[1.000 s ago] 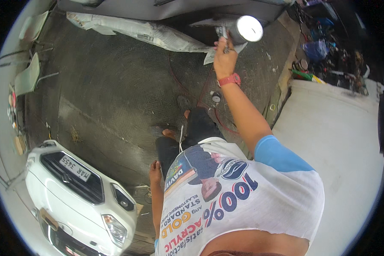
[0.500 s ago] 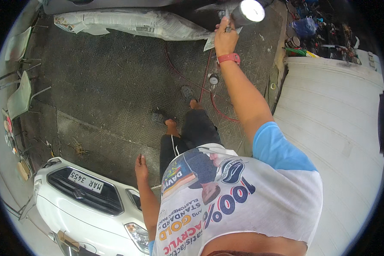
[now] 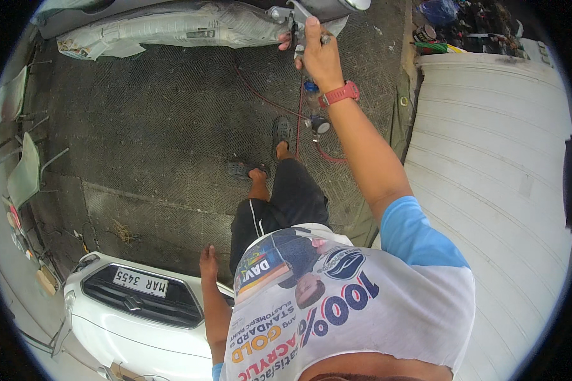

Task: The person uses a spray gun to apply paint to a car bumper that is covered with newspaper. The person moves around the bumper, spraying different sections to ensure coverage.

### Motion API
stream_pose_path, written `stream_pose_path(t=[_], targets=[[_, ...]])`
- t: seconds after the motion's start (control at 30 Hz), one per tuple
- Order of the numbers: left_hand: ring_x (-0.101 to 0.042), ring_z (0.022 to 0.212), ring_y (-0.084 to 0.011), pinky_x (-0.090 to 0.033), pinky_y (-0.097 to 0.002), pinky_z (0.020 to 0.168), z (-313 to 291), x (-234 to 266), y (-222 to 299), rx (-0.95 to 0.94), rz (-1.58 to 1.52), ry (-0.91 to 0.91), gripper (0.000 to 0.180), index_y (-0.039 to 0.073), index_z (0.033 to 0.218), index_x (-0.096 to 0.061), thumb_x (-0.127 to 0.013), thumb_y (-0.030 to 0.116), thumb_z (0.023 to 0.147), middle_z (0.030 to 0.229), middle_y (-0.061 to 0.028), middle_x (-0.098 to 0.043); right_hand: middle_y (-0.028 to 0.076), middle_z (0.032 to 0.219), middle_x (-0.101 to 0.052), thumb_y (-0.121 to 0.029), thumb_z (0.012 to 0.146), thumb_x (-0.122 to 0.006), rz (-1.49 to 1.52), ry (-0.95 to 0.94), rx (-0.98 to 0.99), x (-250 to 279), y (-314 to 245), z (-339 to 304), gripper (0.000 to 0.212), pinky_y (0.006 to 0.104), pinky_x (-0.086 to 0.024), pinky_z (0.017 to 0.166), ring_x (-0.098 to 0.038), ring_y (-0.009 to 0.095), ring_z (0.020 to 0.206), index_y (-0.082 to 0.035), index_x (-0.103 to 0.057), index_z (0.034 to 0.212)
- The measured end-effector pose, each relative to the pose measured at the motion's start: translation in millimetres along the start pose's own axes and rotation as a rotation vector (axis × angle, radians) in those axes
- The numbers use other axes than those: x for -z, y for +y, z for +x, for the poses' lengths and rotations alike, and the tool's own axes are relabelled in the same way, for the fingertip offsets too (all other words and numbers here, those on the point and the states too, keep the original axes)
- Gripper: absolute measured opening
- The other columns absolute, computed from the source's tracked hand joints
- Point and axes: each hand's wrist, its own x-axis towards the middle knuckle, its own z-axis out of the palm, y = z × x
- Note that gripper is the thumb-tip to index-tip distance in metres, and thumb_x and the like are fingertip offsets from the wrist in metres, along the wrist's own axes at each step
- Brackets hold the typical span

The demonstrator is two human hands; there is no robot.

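In my right hand is a metal spray gun, with fingers wrapped round its handle. The gun's nozzle points left, and its cup is cut off by the top edge. Just beyond and to the left lies a long strip of masking paper along the lower side of a dark grey panel. My left hand hangs low beside my body. Nothing shows in it, and its fingers are loosely extended.
A red hose runs over the textured floor to a round gauge by my feet. A white car stands at lower left, chairs at left. A ribbed white surface fills the right, with clutter behind it.
My right hand has moved left and up with the spray gun. The gun has turned, and its cup is now mostly out of view. My left hand still hangs low.
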Motion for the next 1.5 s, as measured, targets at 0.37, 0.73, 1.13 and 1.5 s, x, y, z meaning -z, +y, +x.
stream_pose_path(t=[0.37, 0.73, 1.13, 1.5], targets=[[-0.055, 0.141, -0.0351, -0.041, -0.0429, 0.117, -15, -5, 132, -0.203, 0.002, 0.031, 0.065, -0.001, 0.153, -0.050, -0.056, 0.046, 0.109, 0.153, -0.0230, -0.056, 0.027, 0.076, -0.069, -0.052, 0.111, -0.044, -0.501, 0.508, 0.336, 64, 40, 76, 0.068, 0.0493, -0.051, 0.072, -0.074, 0.039, 0.079, 0.008, -0.070, 0.094], [-0.041, 0.152, -0.0414, -0.036, -0.0483, 0.123, -15, -105, 127, -0.064, 0.572, -0.444, 0.086, 0.015, 0.165, -0.035, -0.043, 0.073, 0.102, 0.164, -0.0271, -0.040, 0.013, 0.096, -0.077, -0.049, 0.114, -0.040, 0.151, 0.039, -0.204, 8, 78, -13, 0.058, 0.0269, -0.050, 0.047, -0.074, 0.015, 0.078, 0.001, -0.067, 0.122], [-0.022, 0.153, -0.0618, -0.033, -0.0629, 0.122, 47, -208, 165, 0.036, 0.977, -0.537, 0.102, 0.038, 0.170, 0.005, -0.041, 0.087, 0.093, 0.174, -0.0294, 0.008, 0.014, 0.100, -0.074, -0.068, 0.109, -0.031, 0.100, 0.420, 0.043, 26, 162, 31, 0.077, 0.0315, -0.050, 0.050, -0.073, 0.021, 0.088, 0.002, -0.061, 0.120], [-0.030, 0.150, -0.0612, -0.039, -0.0620, 0.118, 72, -232, 185, 0.035, 1.094, -0.492, 0.109, 0.035, 0.171, 0.004, -0.045, 0.089, 0.090, 0.169, -0.0384, 0.015, 0.015, 0.090, -0.074, -0.060, 0.112, -0.030, 0.337, 0.479, -0.018, 52, 205, 86, 0.072, 0.0303, -0.050, 0.044, -0.075, 0.022, 0.076, 0.003, -0.064, 0.107]])
